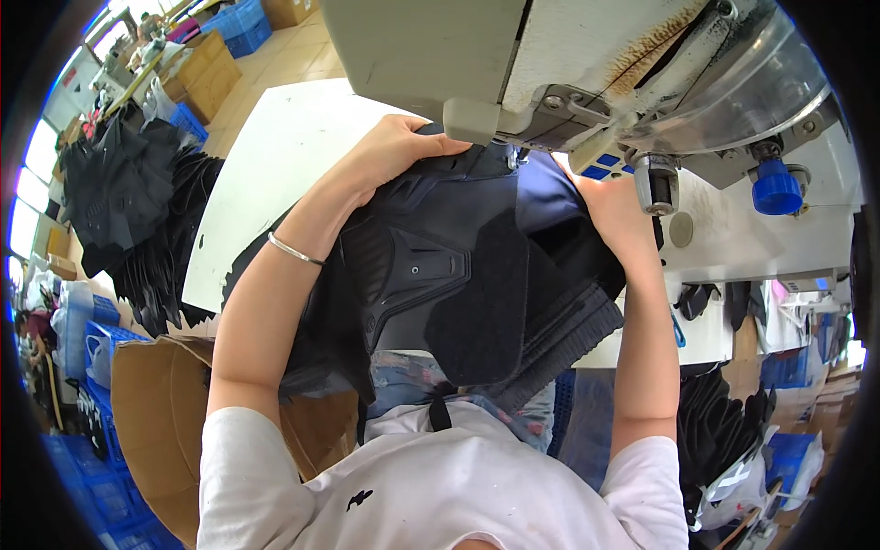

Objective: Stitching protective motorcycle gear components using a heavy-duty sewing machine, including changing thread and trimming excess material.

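Observation:
A large black sewn piece, with a moulded panel and a gathered, ribbed band at its lower right, spreads under the sewing machine and hangs down to my lap. On its upper left edge my left hand grips the fabric, thumb on top and pointing toward the needle area. At the piece's right side is my right hand, against the dark cloth. The machine head covers most of its fingers, so their grip is hidden. The needle and the stitching spot are hard to make out.
The white table reaches out left of the machine. Beyond it hangs a stack of black pieces. An open cardboard box stands at my left. More black pieces and plastic bags lie low on the right. Blue crates stand farther back.

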Motion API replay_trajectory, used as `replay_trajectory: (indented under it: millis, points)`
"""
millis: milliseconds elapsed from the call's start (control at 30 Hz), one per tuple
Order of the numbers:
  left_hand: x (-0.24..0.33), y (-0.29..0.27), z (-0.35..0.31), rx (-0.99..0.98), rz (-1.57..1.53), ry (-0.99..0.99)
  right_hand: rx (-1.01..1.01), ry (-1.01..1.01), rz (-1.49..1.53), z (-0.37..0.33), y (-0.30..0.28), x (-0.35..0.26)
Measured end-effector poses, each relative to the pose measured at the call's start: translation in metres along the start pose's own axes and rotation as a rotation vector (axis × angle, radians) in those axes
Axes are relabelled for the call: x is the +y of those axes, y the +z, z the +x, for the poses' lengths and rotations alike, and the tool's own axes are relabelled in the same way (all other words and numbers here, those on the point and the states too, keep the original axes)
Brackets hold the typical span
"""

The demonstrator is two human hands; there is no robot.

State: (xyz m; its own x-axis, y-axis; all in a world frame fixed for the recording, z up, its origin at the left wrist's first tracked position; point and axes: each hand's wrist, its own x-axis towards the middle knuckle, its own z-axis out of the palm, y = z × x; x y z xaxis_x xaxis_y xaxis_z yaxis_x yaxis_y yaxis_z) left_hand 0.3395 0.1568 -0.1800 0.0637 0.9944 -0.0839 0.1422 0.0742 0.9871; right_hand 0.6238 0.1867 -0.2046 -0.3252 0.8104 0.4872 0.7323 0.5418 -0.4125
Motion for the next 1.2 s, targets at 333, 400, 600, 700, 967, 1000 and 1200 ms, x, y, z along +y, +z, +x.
replay_trajectory:
  millis: [333, 400, 600, 700, 967, 1000, 1200]
  points:
    - [0.008, -0.001, -0.004, 0.083, 0.145, 0.116, 0.175, -0.321, -0.346, 0.001, 0.019, 0.033]
    - [0.01, -0.002, -0.002, 0.065, 0.17, 0.104, 0.154, -0.333, -0.401, 0.0, 0.021, 0.041]
    - [0.004, -0.003, 0.0, 0.088, 0.174, 0.141, -0.066, -0.09, 0.013, 0.005, 0.016, 0.039]
    - [0.007, -0.002, 0.002, 0.123, 0.22, 0.134, -0.037, -0.168, 0.089, 0.011, 0.018, 0.043]
    - [0.01, -0.001, 0.005, 0.174, 0.22, 0.094, 0.039, -0.143, 0.202, 0.009, 0.021, 0.053]
    - [0.011, -0.002, 0.006, 0.162, 0.207, 0.043, -0.01, -0.099, 0.229, 0.009, 0.018, 0.048]
    - [0.014, -0.003, 0.007, 0.202, 0.35, 0.185, -0.019, 0.094, -0.099, -0.005, -0.016, -0.02]
